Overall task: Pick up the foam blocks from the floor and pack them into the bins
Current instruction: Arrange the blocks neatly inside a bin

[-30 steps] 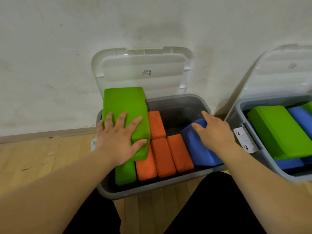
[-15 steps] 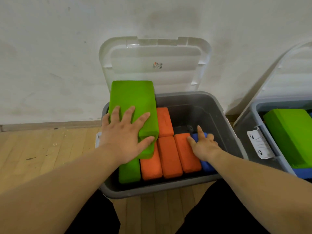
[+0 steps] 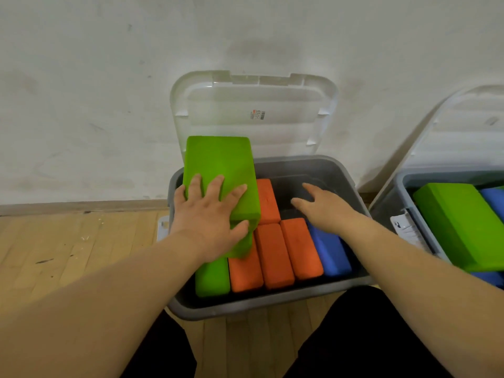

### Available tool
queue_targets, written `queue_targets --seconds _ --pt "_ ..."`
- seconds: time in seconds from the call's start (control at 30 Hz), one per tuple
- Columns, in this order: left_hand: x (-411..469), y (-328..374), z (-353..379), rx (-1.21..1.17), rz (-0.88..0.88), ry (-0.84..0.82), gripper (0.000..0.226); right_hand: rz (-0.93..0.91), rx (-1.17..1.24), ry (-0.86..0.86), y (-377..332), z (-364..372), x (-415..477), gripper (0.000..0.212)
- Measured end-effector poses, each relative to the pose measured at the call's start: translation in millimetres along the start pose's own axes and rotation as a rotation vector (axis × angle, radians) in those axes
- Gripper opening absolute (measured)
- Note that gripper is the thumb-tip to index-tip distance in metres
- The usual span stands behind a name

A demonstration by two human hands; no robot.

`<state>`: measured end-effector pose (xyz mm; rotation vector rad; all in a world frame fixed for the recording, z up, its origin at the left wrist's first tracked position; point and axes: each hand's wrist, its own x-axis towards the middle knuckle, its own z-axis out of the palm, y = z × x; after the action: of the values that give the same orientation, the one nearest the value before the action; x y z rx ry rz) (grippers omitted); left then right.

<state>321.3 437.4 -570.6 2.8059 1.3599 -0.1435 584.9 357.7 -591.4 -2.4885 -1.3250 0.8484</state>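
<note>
Green foam is the load here: the large green foam block (image 3: 218, 165) lies tilted over the left rim of the grey bin (image 3: 272, 306). The left hand (image 3: 207, 222) spreads its fingers on the top face and hooks its thumb round the near edge. The right hand (image 3: 324, 208) hovers with fingers relaxed and holding nothing, above the bare back corner. Below, a narrow green block (image 3: 212, 276), orange blocks (image 3: 272, 255) and a blue block (image 3: 330, 252) stand packed on edge. The likely trouble is that the big block, laid flat on that row, perches too high for the lid (image 3: 253, 110). So shallow a hold could also let it slip.
</note>
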Motion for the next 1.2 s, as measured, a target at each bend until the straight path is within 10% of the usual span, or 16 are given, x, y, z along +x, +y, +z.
queue_targets --seconds 0.53,0.9,1.07,1.2 --pt "-26.5 -20.2 15.3 -0.324 -0.146 0.195 0.084 0.035 -0.094 -0.083 3.4 63.0 -35.7 0.087" --pt "-30.3 12.5 41.2 -0.707 -0.145 0.296 0.086 -0.209 1.071 -0.03 -25.4 70.8 -23.6 0.05" --pt "-20.6 12.9 66.1 -0.661 -0.208 0.23 0.128 -0.147 1.27 0.121 -45.6 63.8 -25.9 0.035" --pt "-15.9 14.2 72.4 -0.343 -0.172 0.058 0.09 -0.178 1.12 0.514 -36.7 20.7 -31.8 0.063"
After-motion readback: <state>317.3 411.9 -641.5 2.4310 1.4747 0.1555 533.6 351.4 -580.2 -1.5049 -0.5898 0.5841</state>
